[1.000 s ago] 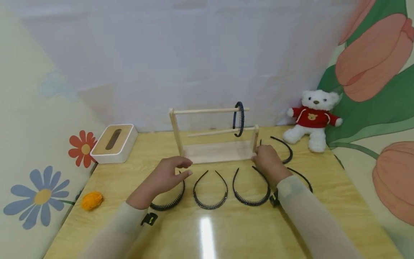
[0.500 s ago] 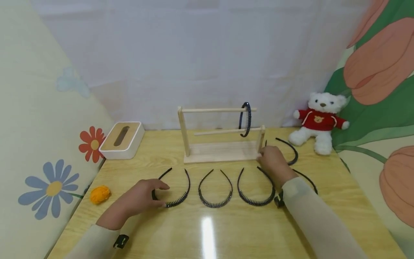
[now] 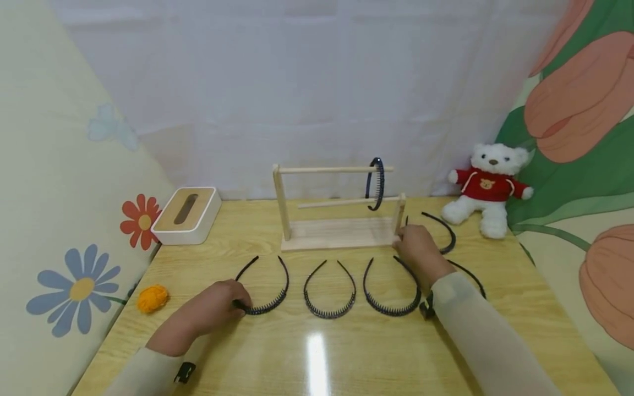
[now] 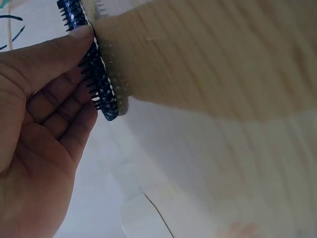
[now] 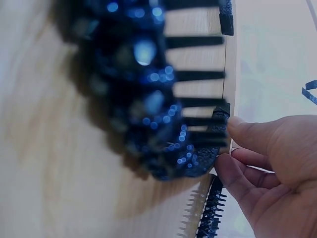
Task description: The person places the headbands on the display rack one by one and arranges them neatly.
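Observation:
My left hand [image 3: 220, 309] pinches the left end of a dark toothed headband [image 3: 267, 309] that lies on the table. In the left wrist view the thumb is pressed on the glittery dark-blue headband [image 4: 101, 74], with curled fingers beneath. My right hand [image 3: 418, 248] grips the base of a wooden display rack [image 3: 342, 231] at its right end, beside the short post. The right wrist view has this hand [image 5: 267, 173] with thumb and fingers at a wood edge, a blurred headband [image 5: 148, 99] close to the camera. One headband [image 3: 378, 184] hangs on the rack's upper rod.
Several more headbands lie flat on the table: one in the middle [image 3: 329, 314], one right of it [image 3: 391, 311], others partly behind my right arm. A tissue box [image 3: 185, 217] and an orange ball of yarn [image 3: 152, 298] stand left; a white teddy bear [image 3: 490, 187] sits back right.
My left hand has moved left and down from near the rack to the leftmost headband, and its fingers have closed on it. My right hand stays at the rack's right end.

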`<state>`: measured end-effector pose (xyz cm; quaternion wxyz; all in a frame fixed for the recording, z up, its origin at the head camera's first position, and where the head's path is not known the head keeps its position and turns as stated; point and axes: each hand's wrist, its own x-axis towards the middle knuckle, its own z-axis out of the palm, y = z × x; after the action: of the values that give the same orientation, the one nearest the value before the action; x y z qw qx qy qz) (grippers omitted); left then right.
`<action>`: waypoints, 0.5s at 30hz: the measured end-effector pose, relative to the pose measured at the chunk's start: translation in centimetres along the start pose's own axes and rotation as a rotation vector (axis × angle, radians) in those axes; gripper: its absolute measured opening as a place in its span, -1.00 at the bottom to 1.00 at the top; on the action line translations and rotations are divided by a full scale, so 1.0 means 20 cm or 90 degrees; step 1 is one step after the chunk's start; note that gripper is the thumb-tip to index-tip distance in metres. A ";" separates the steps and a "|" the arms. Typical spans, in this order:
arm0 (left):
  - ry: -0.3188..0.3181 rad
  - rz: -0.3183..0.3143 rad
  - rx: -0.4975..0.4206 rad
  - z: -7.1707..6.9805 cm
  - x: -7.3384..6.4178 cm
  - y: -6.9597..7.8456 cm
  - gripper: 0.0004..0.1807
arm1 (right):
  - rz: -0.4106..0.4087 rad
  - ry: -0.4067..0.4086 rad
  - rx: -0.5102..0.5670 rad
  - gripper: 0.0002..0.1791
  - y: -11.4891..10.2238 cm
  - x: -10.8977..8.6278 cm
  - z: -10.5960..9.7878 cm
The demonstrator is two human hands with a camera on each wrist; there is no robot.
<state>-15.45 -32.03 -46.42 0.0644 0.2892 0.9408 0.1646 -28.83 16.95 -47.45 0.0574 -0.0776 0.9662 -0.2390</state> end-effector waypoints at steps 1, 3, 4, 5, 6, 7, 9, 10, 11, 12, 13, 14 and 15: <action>0.002 -0.008 -0.003 0.00 0.00 0.00 -0.79 | -0.002 -0.002 -0.001 -0.77 0.00 0.00 0.00; 0.016 -0.041 -0.017 -0.01 0.00 0.01 -0.83 | -0.004 -0.005 -0.002 -0.78 0.00 0.00 0.00; 0.030 -0.059 -0.026 -0.02 0.00 0.02 -0.85 | -0.005 -0.005 -0.005 -0.79 0.00 0.00 0.00; 0.044 -0.077 -0.041 -0.03 0.00 0.02 -0.87 | -0.003 -0.007 -0.003 -0.79 -0.01 0.00 0.00; 0.062 -0.094 -0.059 -0.04 0.00 0.03 -0.89 | -0.001 -0.008 -0.001 -0.79 -0.01 0.00 -0.01; 0.084 -0.110 -0.081 -0.05 0.00 0.04 -0.91 | 0.000 -0.008 0.000 -0.79 -0.01 0.00 -0.01; 0.128 -0.138 -0.129 -0.08 0.01 0.06 -0.93 | 0.006 -0.010 0.005 -0.79 -0.01 0.00 -0.01; 0.147 -0.152 -0.169 -0.09 0.01 0.07 -0.91 | 0.010 -0.011 0.007 -0.78 -0.01 0.00 -0.01; 0.166 -0.170 -0.213 -0.11 0.02 0.08 -0.86 | 0.014 -0.013 0.013 -0.78 0.00 0.00 -0.01; 0.185 -0.191 -0.261 -0.12 0.02 0.09 -0.80 | 0.015 -0.014 0.016 -0.78 0.00 0.00 0.00; 0.201 -0.220 -0.311 -0.13 0.03 0.10 -0.73 | 0.018 -0.015 0.019 -0.78 0.00 0.00 0.00; 0.215 -0.250 -0.364 -0.14 0.03 0.10 -0.66 | 0.020 -0.017 0.023 -0.77 0.00 0.00 0.00; 0.229 -0.276 -0.429 -0.15 0.04 0.10 -0.60 | 0.021 -0.017 0.025 -0.77 0.00 0.00 0.00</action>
<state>-15.68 -30.83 -42.88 0.0233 0.0144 0.8699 0.4925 -28.75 16.95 -47.40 0.0756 -0.0639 0.9617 -0.2558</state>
